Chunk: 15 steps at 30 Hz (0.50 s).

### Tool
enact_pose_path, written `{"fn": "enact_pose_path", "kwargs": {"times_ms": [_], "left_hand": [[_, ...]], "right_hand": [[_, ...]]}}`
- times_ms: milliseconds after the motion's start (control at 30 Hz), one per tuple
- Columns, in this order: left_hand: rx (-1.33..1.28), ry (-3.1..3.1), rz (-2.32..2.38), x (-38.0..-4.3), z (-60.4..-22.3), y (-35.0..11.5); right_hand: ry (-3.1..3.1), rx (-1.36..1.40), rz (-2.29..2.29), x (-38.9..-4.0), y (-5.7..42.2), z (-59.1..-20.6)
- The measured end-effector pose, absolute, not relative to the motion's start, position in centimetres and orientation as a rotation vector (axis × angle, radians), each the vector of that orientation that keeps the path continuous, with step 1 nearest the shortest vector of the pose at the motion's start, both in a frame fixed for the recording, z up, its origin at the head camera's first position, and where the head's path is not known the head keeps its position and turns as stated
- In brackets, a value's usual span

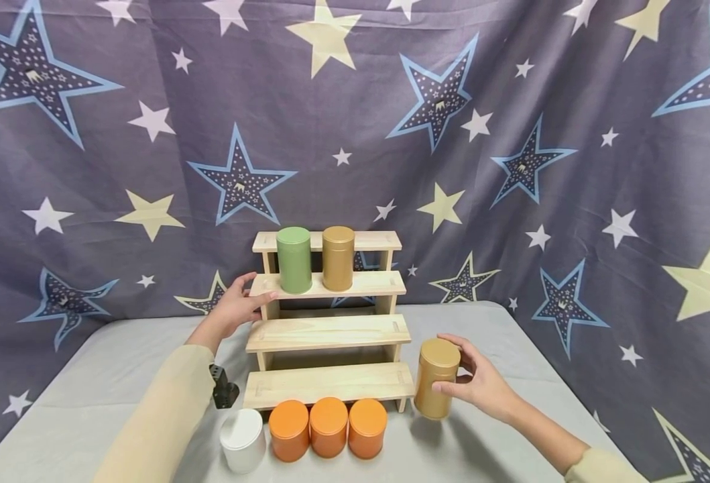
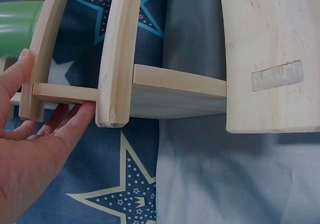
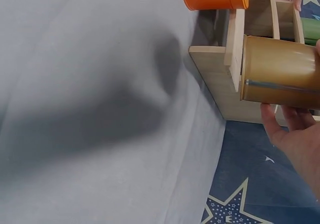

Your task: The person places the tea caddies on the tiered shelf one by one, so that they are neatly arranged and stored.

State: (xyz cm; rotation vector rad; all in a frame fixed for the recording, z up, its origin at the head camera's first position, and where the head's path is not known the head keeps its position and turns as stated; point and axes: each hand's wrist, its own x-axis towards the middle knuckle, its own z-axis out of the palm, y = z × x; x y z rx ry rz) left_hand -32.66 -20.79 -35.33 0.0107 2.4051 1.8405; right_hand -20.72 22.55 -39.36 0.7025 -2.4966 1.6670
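A stepped wooden shelf (image 1: 329,332) stands in the middle. My left hand (image 1: 238,305) grips the left end of its second board from the top; in the left wrist view the thumb (image 2: 20,66) lies at the board's edge, with fingers underneath. My right hand (image 1: 478,382) holds a gold canister (image 1: 438,379) upright in the air, right of the lowest board, with a shadow below it. The right wrist view shows the gold canister (image 3: 282,71) from below its side. A green canister (image 1: 294,260) and another gold canister (image 1: 338,259) stand on the gripped board.
In front of the shelf, three orange tins (image 1: 328,427) stand in a row, with a white tin (image 1: 243,441) to their left. All rest on a pale grey cloth (image 1: 131,355). A star-patterned curtain (image 1: 355,121) hangs behind and along the right side.
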Motion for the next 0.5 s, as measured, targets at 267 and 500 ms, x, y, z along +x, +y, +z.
{"fn": "enact_pose_path", "kwargs": {"times_ms": [267,500], "left_hand": [[0.013,2.399,1.844,-32.6,-35.3,-20.8],[0.005,2.392,1.838,-32.6,-35.3,-20.8]], "right_hand": [[-2.494,0.642,1.613,-21.2,22.8,-38.5],[-2.484,0.590,1.574,-21.8,23.1,-37.6]]}}
